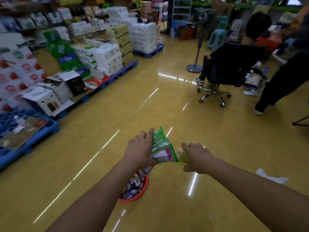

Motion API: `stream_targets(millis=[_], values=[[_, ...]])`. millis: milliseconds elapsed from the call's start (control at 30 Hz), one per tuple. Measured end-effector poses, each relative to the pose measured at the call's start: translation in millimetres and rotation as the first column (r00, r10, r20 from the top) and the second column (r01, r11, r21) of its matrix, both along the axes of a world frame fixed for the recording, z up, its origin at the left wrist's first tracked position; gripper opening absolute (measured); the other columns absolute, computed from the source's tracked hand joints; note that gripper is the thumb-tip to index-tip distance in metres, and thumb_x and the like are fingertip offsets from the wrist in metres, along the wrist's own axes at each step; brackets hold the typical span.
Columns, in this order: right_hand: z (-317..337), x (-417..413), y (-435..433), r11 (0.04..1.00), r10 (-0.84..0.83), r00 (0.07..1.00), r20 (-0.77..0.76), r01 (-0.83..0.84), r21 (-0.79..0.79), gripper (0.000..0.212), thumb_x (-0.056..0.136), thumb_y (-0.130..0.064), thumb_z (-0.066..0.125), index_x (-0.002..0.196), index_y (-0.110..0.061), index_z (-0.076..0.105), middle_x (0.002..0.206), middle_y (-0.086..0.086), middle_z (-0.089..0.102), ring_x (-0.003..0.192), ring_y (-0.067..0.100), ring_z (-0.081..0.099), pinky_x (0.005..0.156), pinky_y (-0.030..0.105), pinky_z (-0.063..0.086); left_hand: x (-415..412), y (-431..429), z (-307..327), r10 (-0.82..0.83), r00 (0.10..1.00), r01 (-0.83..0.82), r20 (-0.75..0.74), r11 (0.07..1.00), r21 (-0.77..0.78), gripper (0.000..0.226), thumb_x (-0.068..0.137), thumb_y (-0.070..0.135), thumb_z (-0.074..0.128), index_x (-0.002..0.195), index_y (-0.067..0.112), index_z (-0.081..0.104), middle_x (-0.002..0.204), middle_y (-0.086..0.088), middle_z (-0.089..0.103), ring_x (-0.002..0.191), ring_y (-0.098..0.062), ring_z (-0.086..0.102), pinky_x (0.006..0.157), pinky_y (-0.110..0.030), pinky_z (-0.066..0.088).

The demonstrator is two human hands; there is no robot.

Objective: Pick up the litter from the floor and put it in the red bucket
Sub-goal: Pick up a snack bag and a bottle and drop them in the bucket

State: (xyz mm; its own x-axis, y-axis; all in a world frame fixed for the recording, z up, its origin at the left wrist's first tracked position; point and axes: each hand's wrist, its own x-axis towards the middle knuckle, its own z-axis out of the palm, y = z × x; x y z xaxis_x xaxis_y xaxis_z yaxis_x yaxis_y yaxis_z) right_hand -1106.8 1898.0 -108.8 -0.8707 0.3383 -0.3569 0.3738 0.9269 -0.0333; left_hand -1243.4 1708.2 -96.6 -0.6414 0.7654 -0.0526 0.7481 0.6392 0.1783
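The red bucket [133,199] stands on the glossy yellow floor [150,106], close in front of the person. It sits right under the left forearm, which hides much of its rim. It holds a heap of crumpled wrappers [133,186], mostly white, purple and dark. Both hands are stretched out a little beyond the bucket and above it, near each other.

The left hand [140,151] grips a green packet [163,148] with a pink and white printed panel. The fingers lie over the packet's upper edge and the thumb curls under the lower corner, so the packet fans out to the right of the hand. Its lower edge hangs just above the far rim of the bucket.

The right hand [199,156] is just beside the packet, knuckles up. Its fingers are curled round a small yellowish wrapper [183,155] that pokes out on the thumb side. The wrapper is blurred, so it may be clear film with something yellow inside, and it almost touches the packet's right corner.

A white scrap [271,178] lies on the floor to the right, beyond the right forearm and well apart from the bucket.

To the left, boxed goods are stacked on blue pallets [117,74] along the aisle. Farther off on the right stand a black office chair [222,69] and a person in dark trousers [280,77]
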Motion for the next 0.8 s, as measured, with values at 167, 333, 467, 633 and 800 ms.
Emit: stream_targets(millis=[167, 333, 467, 633, 800], values=[[-13, -41, -36, 0.996, 0.079, 0.996, 0.044, -0.078, -0.036, 0.089, 0.070, -0.053, 0.077, 0.139, -0.017, 0.034, 0.129, 0.007, 0.049, 0.117, 0.030, 0.046, 0.091, 0.039, 0.044, -17, -41, -10, 0.110, 0.994, -0.109, 0.011, 0.994, -0.008, 0.127, 0.061, 0.066, 0.074, 0.153, 0.022, -0.002, 0.125, -0.004, 0.040, 0.109, -0.027, 0.048, 0.093, -0.042, 0.045], [-23, -77, -55, 0.983, 0.167, 0.983, 0.071, -0.161, -0.083, 0.080, 0.064, -0.059, 0.078, 0.125, -0.019, 0.045, 0.117, 0.008, 0.059, 0.108, 0.031, 0.053, 0.082, 0.036, 0.047, -30, -71, -24, 0.214, 0.975, -0.214, 0.059, 0.977, -0.017, 0.129, 0.060, 0.072, 0.072, 0.153, 0.021, -0.001, 0.126, -0.004, 0.040, 0.111, -0.028, 0.049, 0.093, -0.044, 0.045], [-34, -106, -62, 0.969, 0.237, 0.969, 0.070, -0.231, -0.089, 0.081, 0.065, -0.061, 0.077, 0.127, -0.022, 0.043, 0.112, 0.007, 0.063, 0.103, 0.030, 0.056, 0.074, 0.034, 0.040, -41, -85, -36, 0.286, 0.954, -0.282, 0.091, 0.958, -0.058, 0.127, 0.062, 0.064, 0.076, 0.154, 0.022, -0.002, 0.126, -0.004, 0.040, 0.110, -0.027, 0.048, 0.093, -0.043, 0.045], [-49, -153, -60, 0.942, 0.330, 0.941, 0.078, -0.324, -0.088, 0.083, 0.068, -0.063, 0.074, 0.132, -0.022, 0.041, 0.112, 0.005, 0.065, 0.105, 0.030, 0.056, 0.074, 0.034, 0.040, -70, -88, -48, 0.389, 0.914, -0.379, 0.116, 0.920, -0.099, 0.128, 0.061, 0.064, 0.077, 0.154, 0.023, -0.002, 0.131, -0.005, 0.039, 0.116, -0.028, 0.047, 0.098, -0.044, 0.043], [-76, -199, -49, 0.920, 0.386, 0.916, 0.111, -0.374, -0.117, 0.085, 0.070, -0.066, 0.071, 0.134, -0.023, 0.036, 0.115, 0.005, 0.062, 0.106, 0.029, 0.056, 0.079, 0.039, 0.045, -102, -74, -64, 0.473, 0.871, -0.455, 0.137, 0.879, -0.141, 0.127, 0.062, 0.064, 0.075, 0.153, 0.024, -0.003, 0.133, -0.006, 0.038, 0.117, -0.029, 0.047, 0.099, -0.044, 0.043]])
